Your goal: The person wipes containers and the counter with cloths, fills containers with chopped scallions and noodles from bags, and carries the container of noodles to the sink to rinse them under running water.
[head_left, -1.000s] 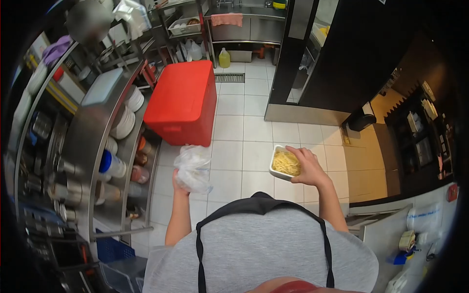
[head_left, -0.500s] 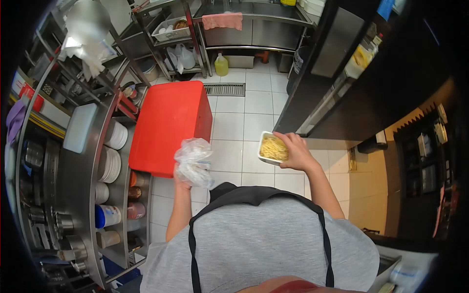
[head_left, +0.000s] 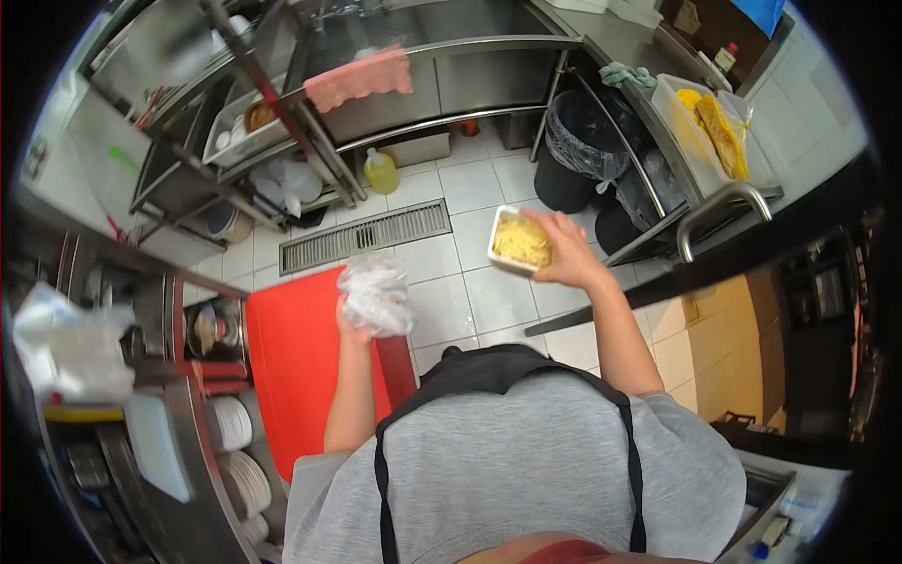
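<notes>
My right hand [head_left: 568,250] grips a white rectangular tub [head_left: 499,254] from its right side, thumb and fingers over the rim. Pale yellow shreds [head_left: 522,241], perhaps grated cheese, fill the tub, which is held upright in front of me. On the left, my left hand [head_left: 353,331] is closed on a crumpled clear plastic bag [head_left: 378,293]. The bag hides most of its fingers, and what the bag contains is unclear. Below that hand stands a large red box [head_left: 305,362] with a flat top.
To the left, a steel shelf unit holds stacked white plates [head_left: 246,484]. A floor drain grate [head_left: 366,235] crosses the tiles ahead. Black bins [head_left: 564,179] stand under the right counter, beside a door with a metal handle [head_left: 723,202]. A yellow-green jug [head_left: 381,171] sits below the sink.
I have moved forward past the red box, so the sink, drain and bins appear nearer. Both hands keep hold of the bag and the tub.
</notes>
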`<state>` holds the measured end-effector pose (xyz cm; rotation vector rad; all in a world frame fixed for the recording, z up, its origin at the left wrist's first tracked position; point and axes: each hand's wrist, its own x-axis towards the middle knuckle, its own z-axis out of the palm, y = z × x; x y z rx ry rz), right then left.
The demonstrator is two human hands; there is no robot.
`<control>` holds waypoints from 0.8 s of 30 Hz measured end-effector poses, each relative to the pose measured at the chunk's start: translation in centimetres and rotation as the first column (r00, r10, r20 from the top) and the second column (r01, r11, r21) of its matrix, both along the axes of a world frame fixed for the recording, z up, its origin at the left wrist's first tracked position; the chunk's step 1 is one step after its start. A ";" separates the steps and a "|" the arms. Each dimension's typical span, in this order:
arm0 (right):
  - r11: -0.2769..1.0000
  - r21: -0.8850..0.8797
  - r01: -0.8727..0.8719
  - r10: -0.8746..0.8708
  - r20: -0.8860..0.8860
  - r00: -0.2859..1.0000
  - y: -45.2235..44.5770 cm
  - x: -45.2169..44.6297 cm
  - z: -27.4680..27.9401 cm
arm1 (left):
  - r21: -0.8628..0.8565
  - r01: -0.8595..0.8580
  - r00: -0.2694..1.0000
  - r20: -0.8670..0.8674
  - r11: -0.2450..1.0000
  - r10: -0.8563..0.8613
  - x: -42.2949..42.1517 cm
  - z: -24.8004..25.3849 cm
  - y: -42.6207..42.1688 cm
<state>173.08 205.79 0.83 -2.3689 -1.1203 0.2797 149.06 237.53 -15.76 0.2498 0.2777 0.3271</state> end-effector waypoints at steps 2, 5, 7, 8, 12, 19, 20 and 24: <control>0.995 0.022 0.098 -0.098 0.026 0.995 1.5 4.8 -0.8 | 0.044 0.070 0.977 -0.204 0.997 -0.060 7.9 -1.5 3.5; 0.944 0.056 0.325 -0.329 0.131 0.935 3.0 12.0 -0.9 | 0.128 0.164 0.963 -0.235 0.978 -0.130 19.3 -1.0 5.0; 0.896 0.054 0.441 -0.444 0.164 0.881 3.3 16.9 -1.0 | 0.184 0.199 0.957 -0.247 0.963 -0.150 26.9 -1.7 4.9; 0.875 0.078 0.478 -0.484 0.180 0.856 3.2 19.5 -1.3 | 0.206 0.214 0.951 -0.267 0.955 -0.155 30.7 -1.4 4.1; 0.831 0.132 0.541 -0.556 0.162 0.815 2.0 29.3 -1.9 | 0.096 0.302 0.916 -0.306 0.949 -0.260 46.5 -3.4 0.1; 0.825 0.011 0.565 -0.561 0.138 0.816 -0.9 40.1 -0.8 | 0.116 0.417 0.856 -0.384 0.901 -0.346 73.2 -5.6 -7.7; 0.828 -0.015 0.561 -0.554 0.136 0.821 -1.3 41.0 -0.9 | 0.144 0.425 0.859 -0.375 0.894 -0.349 76.2 -6.1 -8.7; 0.798 -0.073 0.598 -0.597 0.035 0.801 -2.1 43.2 -0.9 | 0.302 0.506 0.856 -0.292 0.808 -0.427 85.5 -7.8 -11.9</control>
